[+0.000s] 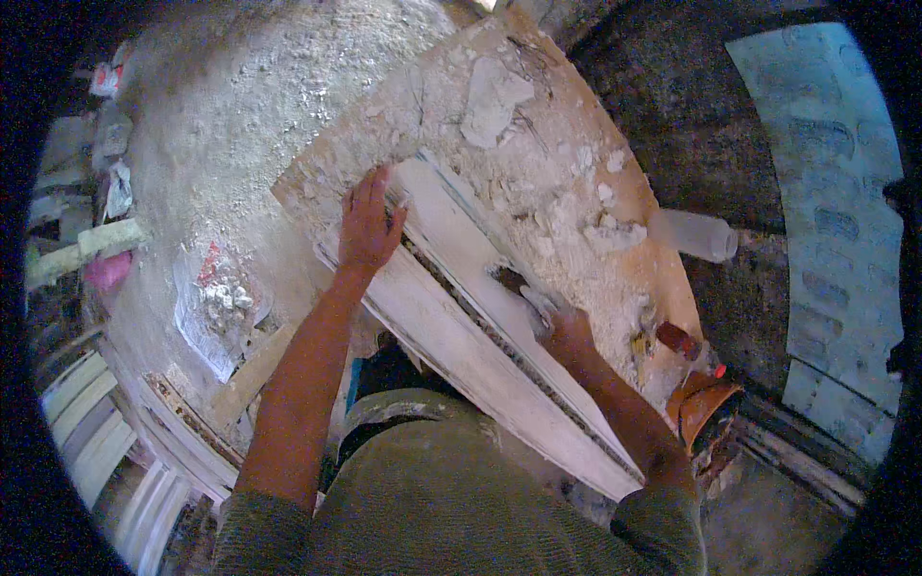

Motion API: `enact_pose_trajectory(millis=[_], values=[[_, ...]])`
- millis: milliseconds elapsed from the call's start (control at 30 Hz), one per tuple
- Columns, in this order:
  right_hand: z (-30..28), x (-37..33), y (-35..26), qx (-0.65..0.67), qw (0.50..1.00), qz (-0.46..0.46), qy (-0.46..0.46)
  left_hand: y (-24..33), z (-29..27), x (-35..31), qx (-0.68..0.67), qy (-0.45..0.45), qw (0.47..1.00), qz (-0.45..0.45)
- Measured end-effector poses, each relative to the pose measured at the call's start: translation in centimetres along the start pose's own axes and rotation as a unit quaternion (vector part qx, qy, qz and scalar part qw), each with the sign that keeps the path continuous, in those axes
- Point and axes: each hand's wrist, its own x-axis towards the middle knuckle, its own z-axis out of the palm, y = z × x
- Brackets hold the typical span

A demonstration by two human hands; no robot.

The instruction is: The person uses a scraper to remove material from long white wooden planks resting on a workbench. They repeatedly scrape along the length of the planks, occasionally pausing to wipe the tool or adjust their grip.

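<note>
A long white plaster-like moulding [451, 312] lies slantwise in front of me, from the upper middle to the lower right. A dark, rough groove runs along its length. My left hand [370, 226] rests on its far left end, fingers stretched out and thumb apart, holding nothing. Farther right, my right hand [562, 322] is closed at the moulding's right part. Its fingers seem to grip a small dusty thing, too blurred to name, beside a dark patch [509, 278] on the surface.
Under the moulding is a brown board [442, 101] strewn with white powder and lumps. A translucent plastic bottle [706, 237] lies at its right edge, near an orange container [706, 408]. Left stands an open plastic bag [216, 307] with white lumps. White strips [101, 422] lie lower left.
</note>
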Motion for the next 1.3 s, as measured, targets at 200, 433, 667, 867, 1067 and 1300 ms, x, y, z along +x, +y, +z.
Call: enact_pose_trajectory(millis=[200,433,667,867,1067,1300], values=[[0.7,-0.5,0.1,0.033,0.999,0.015,-0.004,0.0,-0.1,0.1,-0.025,-0.016,0.999,-0.013],[0.9,-0.7,0.5,-0.015,0.998,-0.021,0.049,0.3,-0.3,0.0,-0.040,-0.004,0.999,-0.001],[1.7,-1.5,1.3,0.027,0.999,-0.004,-0.025,0.5,-0.4,0.0,-0.030,-0.012,0.999,-0.018],[2.1,-0.4,1.1,-0.011,0.989,0.066,-0.135,0.4,-0.3,0.1,-0.016,-0.017,1.000,-0.016],[2.1,0.1,0.6,-0.043,0.994,0.043,-0.093,0.3,-0.1,-0.1,-0.011,0.003,1.000,-0.003],[0.8,2.1,-1.0,0.071,0.997,-0.016,-0.019,0.2,-0.1,-0.1,-0.020,0.017,1.000,0.012]])
